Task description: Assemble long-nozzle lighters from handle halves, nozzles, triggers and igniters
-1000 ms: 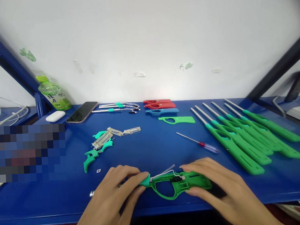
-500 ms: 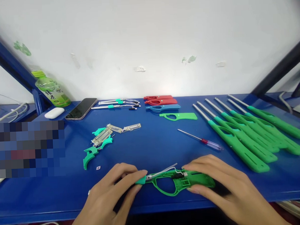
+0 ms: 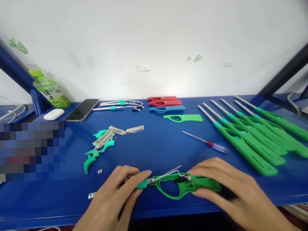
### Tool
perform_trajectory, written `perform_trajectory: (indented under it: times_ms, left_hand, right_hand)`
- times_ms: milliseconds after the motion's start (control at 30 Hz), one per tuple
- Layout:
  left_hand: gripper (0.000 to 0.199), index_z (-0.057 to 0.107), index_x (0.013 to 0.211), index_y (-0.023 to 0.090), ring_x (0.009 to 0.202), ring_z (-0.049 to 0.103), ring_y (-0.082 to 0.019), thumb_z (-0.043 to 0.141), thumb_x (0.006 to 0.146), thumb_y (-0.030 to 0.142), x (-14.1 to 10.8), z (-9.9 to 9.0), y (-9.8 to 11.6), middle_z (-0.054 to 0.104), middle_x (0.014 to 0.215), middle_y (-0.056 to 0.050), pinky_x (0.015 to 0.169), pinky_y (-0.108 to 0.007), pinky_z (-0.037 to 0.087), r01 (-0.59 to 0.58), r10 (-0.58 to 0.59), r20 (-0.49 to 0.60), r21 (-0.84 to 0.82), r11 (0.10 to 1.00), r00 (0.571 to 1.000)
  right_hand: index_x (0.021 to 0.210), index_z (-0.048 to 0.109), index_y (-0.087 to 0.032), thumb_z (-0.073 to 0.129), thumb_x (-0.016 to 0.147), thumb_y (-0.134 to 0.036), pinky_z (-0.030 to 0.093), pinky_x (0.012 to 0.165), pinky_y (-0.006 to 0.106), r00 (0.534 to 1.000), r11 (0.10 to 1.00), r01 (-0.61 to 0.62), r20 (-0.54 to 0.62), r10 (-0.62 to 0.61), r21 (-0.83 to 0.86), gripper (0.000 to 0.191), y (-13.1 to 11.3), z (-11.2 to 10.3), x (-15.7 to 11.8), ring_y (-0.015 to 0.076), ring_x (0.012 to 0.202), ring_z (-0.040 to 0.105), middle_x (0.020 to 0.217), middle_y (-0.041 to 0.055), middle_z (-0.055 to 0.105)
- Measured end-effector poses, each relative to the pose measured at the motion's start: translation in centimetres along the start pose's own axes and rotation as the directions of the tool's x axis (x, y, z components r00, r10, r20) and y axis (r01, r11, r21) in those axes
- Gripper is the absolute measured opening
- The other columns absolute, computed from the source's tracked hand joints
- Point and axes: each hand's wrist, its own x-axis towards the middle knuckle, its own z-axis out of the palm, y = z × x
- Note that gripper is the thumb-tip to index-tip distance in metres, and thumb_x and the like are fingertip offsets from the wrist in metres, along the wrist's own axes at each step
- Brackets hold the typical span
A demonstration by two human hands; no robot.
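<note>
My left hand pinches the turquoise collar of a metal lighter tube between thumb and fingers. The tube's silver tip sticks out to the left of that hand. My right hand grips a green lighter handle half by its thick end, with the hollow inside facing up. A white wire and a thin clear tube run from the collar along the handle. A black part lies inside the handle near my right fingertips. The collar sits at the handle's narrow left end.
Several green lighters lie at right, beside a screwdriver. Turquoise triggers and clear fuel tanks lie at left. Behind are more tubes, coloured handle halves, a phone and a bottle.
The collar and tube have shifted slightly left with my left hand, and the tube's tip now shows more. My right hand and the handle half have barely moved.
</note>
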Motion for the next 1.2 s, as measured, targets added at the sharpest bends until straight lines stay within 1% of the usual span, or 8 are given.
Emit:
perform_trajectory:
  times_ms: [167,267,367,433,533,800,1000,1200]
  left_hand:
    - [0.035,0.054,0.145,0.035,0.108,0.07,-0.01,0.048,0.111,0.027,-0.3,-0.1,0.5,0.059,0.129,-0.003,0.093,-0.018,0.058,0.017,-0.016,0.026,-0.031,0.999,1.0]
    - [0.024,0.061,0.132,0.034,0.104,0.071,-0.01,0.053,0.11,0.032,-0.1,-0.2,0.6,0.061,0.125,-0.001,0.092,-0.017,0.058,0.038,-0.038,0.006,-0.053,0.998,0.999]
    - [0.014,0.067,0.117,0.035,0.099,0.072,-0.009,0.056,0.109,0.034,0.3,-0.2,0.4,0.067,0.116,0.003,0.088,-0.014,0.056,0.033,-0.039,-0.059,-0.094,0.995,0.997]
    - [0.017,0.068,0.12,0.036,0.098,0.073,-0.009,0.056,0.11,0.032,0.5,-0.1,0.3,0.069,0.115,0.004,0.087,-0.014,0.056,0.021,-0.031,-0.087,-0.113,0.993,0.996]
    - [0.027,0.068,0.13,0.037,0.099,0.073,-0.01,0.055,0.11,0.026,0.7,0.1,0.1,0.069,0.119,0.003,0.085,-0.015,0.057,-0.006,-0.001,-0.06,-0.122,0.993,0.998]
    - [0.035,0.07,0.132,0.035,0.097,0.071,-0.013,0.052,0.108,0.017,0.3,0.3,-0.2,0.069,0.12,-0.001,0.08,-0.022,0.058,-0.073,0.069,-0.067,-0.064,0.995,0.995]
    - [0.032,0.07,0.131,0.041,0.101,0.071,-0.012,0.05,0.111,0.027,0.1,0.4,-0.2,0.066,0.12,0.001,0.083,-0.018,0.057,-0.004,0.001,-0.027,-0.106,0.994,1.0]
    - [0.032,0.07,0.13,0.042,0.102,0.07,-0.014,0.049,0.111,0.027,0.0,0.8,-0.4,0.066,0.121,0.001,0.083,-0.021,0.057,0.024,-0.029,-0.047,-0.119,0.993,0.998]
  right_hand:
    - [0.13,0.062,-0.043,0.07,0.103,-0.036,0.056,0.094,0.018,1.0,1.0,-0.01,0.01,0.01,0.02,0.028,-0.1,-0.1,0.2,0.0097,0.109,0.071,0.117,-0.0079,0.073]
    - [0.128,0.064,-0.042,0.071,0.103,-0.036,0.057,0.094,0.018,1.0,1.0,-0.006,0.001,0.006,0.027,0.026,-0.2,-0.1,0.3,0.0101,0.108,0.072,0.116,-0.0076,0.074]
    - [0.126,0.065,-0.041,0.072,0.102,-0.036,0.058,0.093,0.019,1.0,1.0,-0.008,-0.014,0.008,0.031,0.025,-0.2,-0.1,0.2,0.0107,0.107,0.073,0.116,-0.007,0.074]
    - [0.125,0.066,-0.041,0.072,0.102,-0.037,0.058,0.093,0.018,1.0,0.999,-0.012,-0.019,0.012,0.032,0.024,-0.2,-0.1,0.2,0.0106,0.106,0.073,0.115,-0.007,0.075]
    - [0.124,0.067,-0.041,0.072,0.101,-0.037,0.058,0.092,0.018,1.0,0.999,-0.013,-0.025,0.014,0.04,0.024,-0.3,-0.1,0.3,0.0107,0.106,0.073,0.115,-0.0068,0.075]
    - [0.122,0.072,-0.038,0.076,0.098,-0.034,0.061,0.091,0.024,0.999,0.998,-0.027,-0.037,0.03,0.058,0.024,-0.4,-0.2,0.4,0.0156,0.104,0.075,0.113,-0.003,0.077]
    - [0.121,0.068,-0.038,0.073,0.101,-0.034,0.059,0.091,0.023,0.999,0.999,-0.033,-0.009,0.033,0.036,0.021,-0.6,-0.4,0.5,0.0147,0.104,0.074,0.114,-0.0032,0.075]
    - [0.121,0.067,-0.039,0.063,0.107,-0.031,0.057,0.094,0.025,0.998,0.998,-0.054,0.02,0.054,-0.021,0.017,-1.2,-0.4,0.6,0.0135,0.11,0.071,0.117,-0.0037,0.073]
